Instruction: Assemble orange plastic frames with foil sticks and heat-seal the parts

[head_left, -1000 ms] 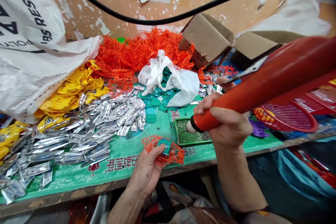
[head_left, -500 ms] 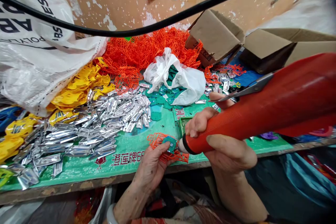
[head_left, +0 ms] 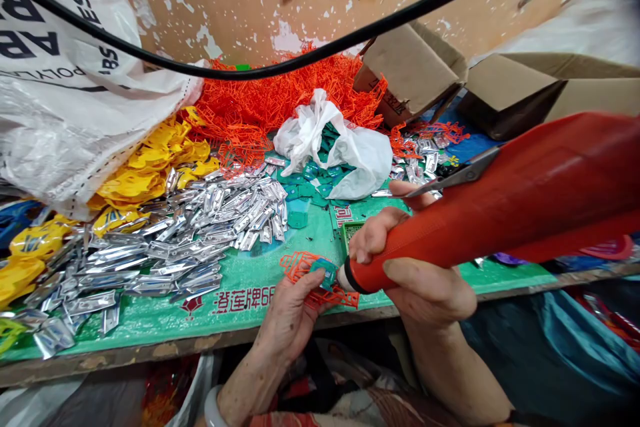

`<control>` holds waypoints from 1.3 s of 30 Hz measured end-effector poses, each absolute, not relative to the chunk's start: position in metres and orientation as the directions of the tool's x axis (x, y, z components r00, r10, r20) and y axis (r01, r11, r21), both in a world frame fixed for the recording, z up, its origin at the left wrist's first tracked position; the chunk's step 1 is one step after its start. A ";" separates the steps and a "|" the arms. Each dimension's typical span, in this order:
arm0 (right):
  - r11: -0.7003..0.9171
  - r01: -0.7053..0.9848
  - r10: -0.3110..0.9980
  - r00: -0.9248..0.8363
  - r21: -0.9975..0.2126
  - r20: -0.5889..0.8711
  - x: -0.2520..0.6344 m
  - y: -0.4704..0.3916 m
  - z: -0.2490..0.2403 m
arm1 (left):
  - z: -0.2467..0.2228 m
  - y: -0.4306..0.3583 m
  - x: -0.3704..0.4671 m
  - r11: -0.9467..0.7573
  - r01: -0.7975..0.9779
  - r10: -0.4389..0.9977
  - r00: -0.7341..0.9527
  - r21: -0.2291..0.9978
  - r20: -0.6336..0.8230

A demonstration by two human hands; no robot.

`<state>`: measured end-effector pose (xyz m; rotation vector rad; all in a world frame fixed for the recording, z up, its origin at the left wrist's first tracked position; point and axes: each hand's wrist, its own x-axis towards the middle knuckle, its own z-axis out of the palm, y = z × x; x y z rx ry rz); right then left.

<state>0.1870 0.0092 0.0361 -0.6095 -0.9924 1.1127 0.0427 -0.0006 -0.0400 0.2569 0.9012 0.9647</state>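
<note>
Left hand (head_left: 291, 309) pinching flat teal piece (head_left: 327, 273) against orange plastic lattice (head_left: 297, 264), right hand (head_left: 424, 278) clasping red tubular tool (head_left: 465, 213) — I foresee slippage from tilt.

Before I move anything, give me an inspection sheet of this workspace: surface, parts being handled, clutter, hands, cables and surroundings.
Surface: printed green sheet on a bench.
Parts being handled: orange frame with a teal piece against it; red tool, its tip at the teal piece, contact unclear.
Clutter: silver pieces, yellow pieces, orange heap, white bag; green tray, partly hidden.
Hands: left hand holds the orange frame, thumb over the teal piece; right hand grips the red tool.
Cables: black cable crosses the upper view; contact with either hand, nothing seen.
Surroundings: flaking wall, cardboard boxes, printed white sack.
</note>
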 end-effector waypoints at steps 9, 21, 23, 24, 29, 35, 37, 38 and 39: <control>0.373 -0.378 0.924 0.071 -0.847 0.375 0.187 0.006 0.031 | -0.040 0.000 0.044 0.570 -0.610 0.805 0.281 0.551 -0.522; 0.381 -0.282 0.920 0.021 -0.881 0.391 0.184 0.010 0.019 | -0.033 0.000 0.045 0.517 -0.608 0.846 0.254 0.603 -0.469; 0.379 -0.306 0.920 0.019 -0.873 0.392 0.184 0.010 0.022 | -0.033 0.000 0.044 0.506 -0.616 0.855 0.261 0.604 -0.449; 0.378 -0.332 0.919 0.025 -0.864 0.393 0.184 0.010 0.025 | -0.033 -0.001 0.043 0.510 -0.620 0.852 0.269 0.596 -0.448; 0.448 -0.379 0.894 0.168 -0.810 0.415 0.195 0.011 0.048 | -0.035 -0.005 0.034 0.555 -0.625 0.815 0.276 0.549 -0.509; 0.500 -0.188 0.847 0.313 -0.846 0.431 0.215 0.027 0.051 | -0.031 -0.018 0.025 0.546 -0.651 0.821 0.293 0.527 -0.490; 0.476 -0.108 0.842 0.345 -0.873 0.416 0.221 0.035 0.044 | -0.027 -0.023 0.024 0.518 -0.633 0.849 0.298 0.575 -0.436; 0.460 -0.074 0.837 0.370 -0.885 0.404 0.224 0.039 0.042 | -0.024 -0.026 0.023 0.497 -0.616 0.865 0.297 0.611 -0.404; 0.444 -0.042 0.827 0.403 -0.895 0.391 0.227 0.042 0.040 | -0.022 -0.029 0.021 0.477 -0.592 0.879 0.296 0.650 -0.375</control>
